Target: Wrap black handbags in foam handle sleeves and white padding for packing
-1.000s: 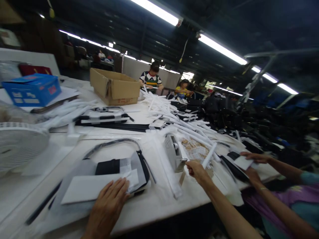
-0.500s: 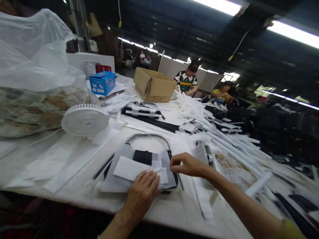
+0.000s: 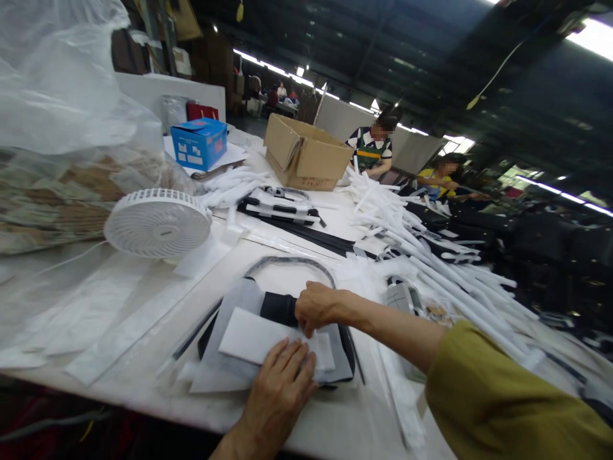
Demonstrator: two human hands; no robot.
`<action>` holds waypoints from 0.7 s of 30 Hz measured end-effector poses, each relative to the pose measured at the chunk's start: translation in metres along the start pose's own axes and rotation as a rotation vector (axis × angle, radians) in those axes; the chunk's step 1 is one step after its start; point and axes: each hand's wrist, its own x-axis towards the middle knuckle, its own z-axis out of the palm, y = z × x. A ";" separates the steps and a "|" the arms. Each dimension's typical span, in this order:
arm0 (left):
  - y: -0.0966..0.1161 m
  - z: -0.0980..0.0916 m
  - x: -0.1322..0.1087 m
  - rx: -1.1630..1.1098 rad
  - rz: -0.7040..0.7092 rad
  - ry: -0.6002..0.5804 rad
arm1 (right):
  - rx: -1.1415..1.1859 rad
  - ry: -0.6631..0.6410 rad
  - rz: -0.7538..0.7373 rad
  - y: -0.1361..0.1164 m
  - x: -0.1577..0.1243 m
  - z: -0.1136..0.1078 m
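A black handbag (image 3: 205, 340) with a wrapped, arched handle (image 3: 287, 260) lies on the table in front of me. A thin whitish sheet (image 3: 225, 370) covers most of its front, and a black flap (image 3: 278, 308) shows through the middle. On top rests a folded white foam piece (image 3: 249, 335). My left hand (image 3: 282, 386) lies flat on the lower edge of that foam, fingers stretched out. With fingers curled together, my right hand (image 3: 318, 308) is closed at the right end of the black flap. What it pinches, if anything, is hidden.
A white fan (image 3: 158, 223) and a large plastic bag (image 3: 62, 191) stand left. Behind are a blue box (image 3: 198, 144) and an open carton (image 3: 311, 156). White foam strips (image 3: 450, 300) pile up at right, beside a tape dispenser (image 3: 405, 297). Two people work beyond.
My right hand has moved left from beside the bag to the black flap, still closed. My left hand stays pressed on the foam. The view has shifted slightly.
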 end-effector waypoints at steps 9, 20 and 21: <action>-0.002 -0.004 -0.001 0.023 0.006 -0.037 | -0.237 0.087 0.021 0.018 0.014 -0.004; -0.003 0.002 -0.005 0.018 0.022 -0.066 | 0.342 0.296 0.362 0.048 -0.017 0.025; -0.003 0.001 -0.004 0.018 0.026 -0.070 | 0.370 0.317 0.385 0.048 -0.018 0.031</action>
